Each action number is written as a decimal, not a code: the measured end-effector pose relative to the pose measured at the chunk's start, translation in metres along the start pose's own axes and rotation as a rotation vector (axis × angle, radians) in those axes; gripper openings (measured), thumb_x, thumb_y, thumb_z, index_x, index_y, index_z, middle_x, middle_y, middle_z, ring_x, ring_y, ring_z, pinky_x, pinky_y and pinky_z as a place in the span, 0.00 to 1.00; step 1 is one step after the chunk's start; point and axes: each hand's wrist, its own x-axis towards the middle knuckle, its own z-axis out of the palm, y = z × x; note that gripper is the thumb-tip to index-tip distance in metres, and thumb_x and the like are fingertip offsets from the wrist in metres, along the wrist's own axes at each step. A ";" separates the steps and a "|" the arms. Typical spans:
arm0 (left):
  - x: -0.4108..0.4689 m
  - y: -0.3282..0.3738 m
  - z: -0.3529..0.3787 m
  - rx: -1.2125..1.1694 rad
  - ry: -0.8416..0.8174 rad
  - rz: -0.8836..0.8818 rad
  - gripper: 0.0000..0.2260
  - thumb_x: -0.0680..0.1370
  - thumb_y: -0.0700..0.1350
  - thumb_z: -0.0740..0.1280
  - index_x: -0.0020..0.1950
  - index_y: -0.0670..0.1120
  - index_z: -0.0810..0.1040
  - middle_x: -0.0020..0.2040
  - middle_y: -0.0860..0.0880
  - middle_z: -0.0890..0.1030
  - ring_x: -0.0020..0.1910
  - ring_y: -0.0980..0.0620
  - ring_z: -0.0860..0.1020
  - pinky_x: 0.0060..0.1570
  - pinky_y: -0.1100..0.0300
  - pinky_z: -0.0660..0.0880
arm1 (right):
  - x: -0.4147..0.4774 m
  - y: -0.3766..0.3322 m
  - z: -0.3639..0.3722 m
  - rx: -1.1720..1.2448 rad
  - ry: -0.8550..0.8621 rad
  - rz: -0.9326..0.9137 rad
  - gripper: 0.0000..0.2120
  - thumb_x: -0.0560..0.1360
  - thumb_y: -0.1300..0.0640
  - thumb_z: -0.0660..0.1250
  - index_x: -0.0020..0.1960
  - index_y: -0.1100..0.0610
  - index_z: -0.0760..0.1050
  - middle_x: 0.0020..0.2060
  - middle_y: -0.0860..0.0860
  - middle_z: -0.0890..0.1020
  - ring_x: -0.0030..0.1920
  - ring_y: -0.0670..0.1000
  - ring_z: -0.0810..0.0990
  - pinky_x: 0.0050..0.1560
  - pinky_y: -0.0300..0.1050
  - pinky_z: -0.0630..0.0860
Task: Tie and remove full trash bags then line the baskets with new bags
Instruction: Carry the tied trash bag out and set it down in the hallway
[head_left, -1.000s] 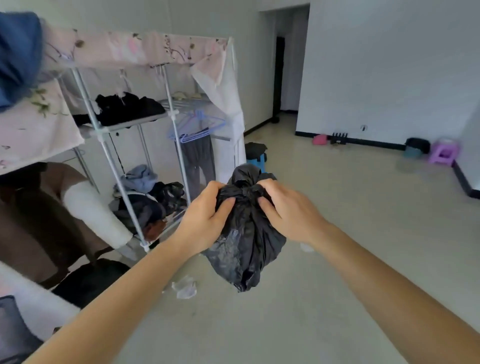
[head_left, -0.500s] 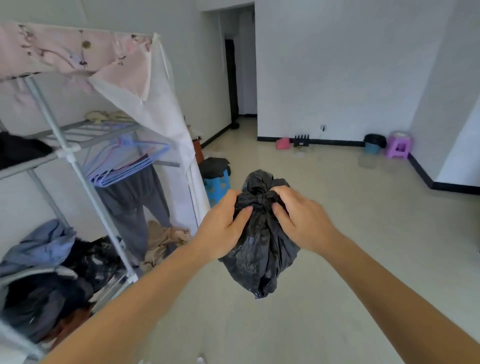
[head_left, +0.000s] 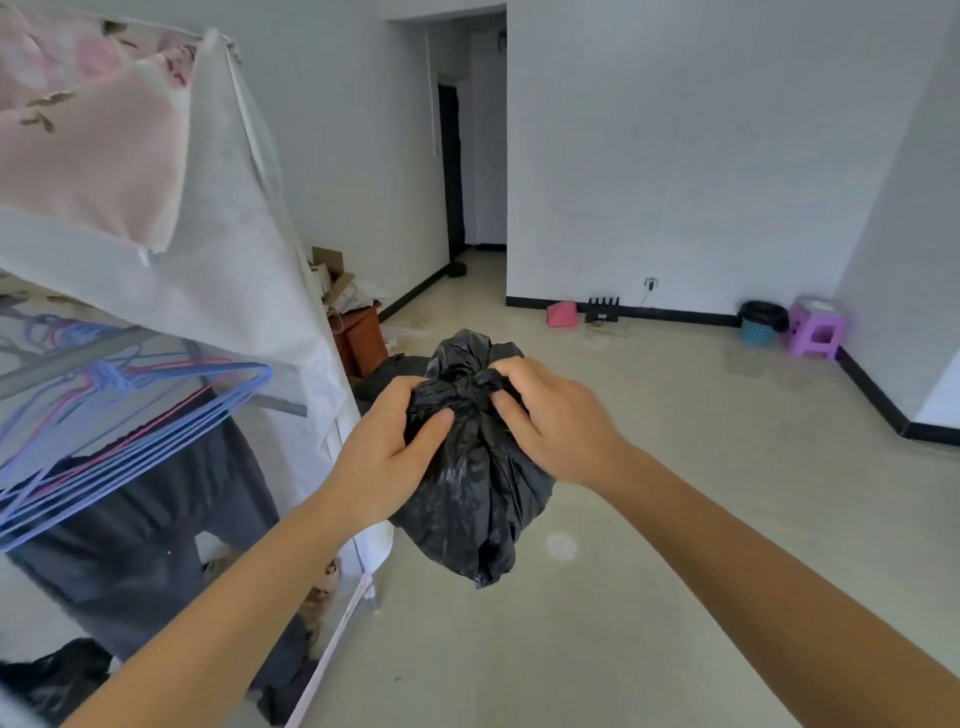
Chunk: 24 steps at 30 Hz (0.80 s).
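Observation:
A full black trash bag (head_left: 475, 499) hangs in the air in front of me, its neck gathered into a knot at the top. My left hand (head_left: 387, 457) grips the bag's left side just under the knot. My right hand (head_left: 553, 415) pinches the knot from the right. A blue basket (head_left: 759, 325) lined with a black bag stands far off by the right wall. A dark object on the floor behind the bag is mostly hidden.
A fabric-covered wardrobe rack (head_left: 171, 270) with blue hangers (head_left: 130, 415) and hanging clothes fills the left side. A purple stool (head_left: 818, 332), a pink object (head_left: 562, 314) and a brown box (head_left: 358, 338) sit along the walls. A doorway (head_left: 470, 171) opens at the back.
The view has turned right and moved forward past the wardrobe. Both hands keep hold of the knotted bag, with the fingers shifting slightly at the knot.

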 end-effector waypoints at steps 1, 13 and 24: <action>0.026 -0.016 -0.001 -0.020 -0.035 -0.008 0.21 0.75 0.61 0.67 0.63 0.55 0.69 0.57 0.57 0.79 0.57 0.59 0.78 0.59 0.50 0.76 | 0.024 0.014 0.013 -0.002 -0.011 0.010 0.15 0.84 0.49 0.54 0.68 0.52 0.67 0.59 0.51 0.78 0.46 0.57 0.81 0.44 0.51 0.75; 0.377 -0.169 0.072 0.170 -0.276 0.162 0.33 0.74 0.47 0.73 0.74 0.51 0.60 0.69 0.51 0.69 0.68 0.52 0.70 0.67 0.49 0.71 | 0.254 0.257 0.120 0.010 -0.016 0.192 0.13 0.84 0.51 0.54 0.66 0.50 0.67 0.58 0.50 0.78 0.49 0.54 0.79 0.48 0.52 0.75; 0.699 -0.309 0.139 0.109 -0.213 0.091 0.26 0.74 0.42 0.71 0.69 0.51 0.66 0.61 0.53 0.75 0.61 0.57 0.74 0.61 0.59 0.73 | 0.502 0.502 0.247 0.089 -0.055 0.160 0.12 0.84 0.51 0.54 0.65 0.50 0.67 0.56 0.49 0.78 0.49 0.54 0.78 0.48 0.51 0.75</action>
